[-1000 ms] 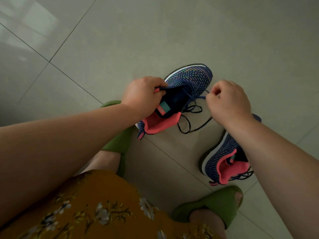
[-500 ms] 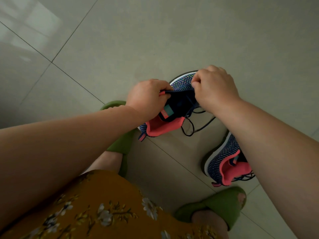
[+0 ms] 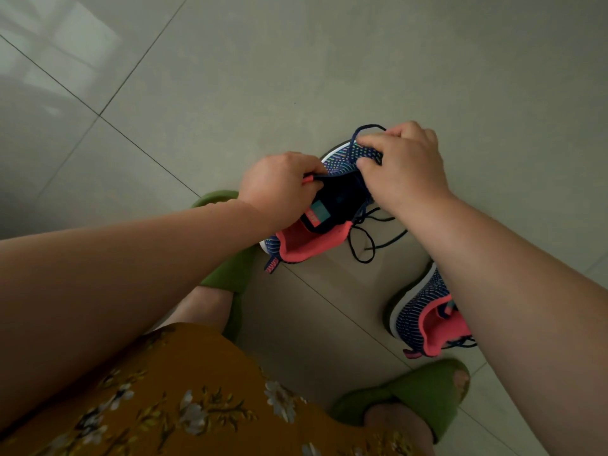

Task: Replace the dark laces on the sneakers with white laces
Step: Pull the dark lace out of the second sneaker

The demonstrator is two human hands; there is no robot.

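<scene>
A blue knit sneaker (image 3: 332, 199) with a coral lining lies on the tiled floor in front of me. My left hand (image 3: 279, 185) grips its tongue and collar at the left side. My right hand (image 3: 401, 169) pinches a loop of the dark lace (image 3: 365, 128) over the toe end and holds it up off the shoe. Loose ends of the same lace trail on the floor to the right of the heel. The second sneaker (image 3: 424, 311) stands further right, partly hidden by my right forearm, with its dark lace in place. No white laces are in view.
My feet in green slippers (image 3: 414, 393) stand on the grey floor tiles, the other slipper (image 3: 230, 274) just left of the held sneaker. A mustard floral dress covers my lap at the bottom left.
My right hand has moved from the lace beside the shoe up to the toe end and has drawn a loop of dark lace upward. My left hand keeps its hold.
</scene>
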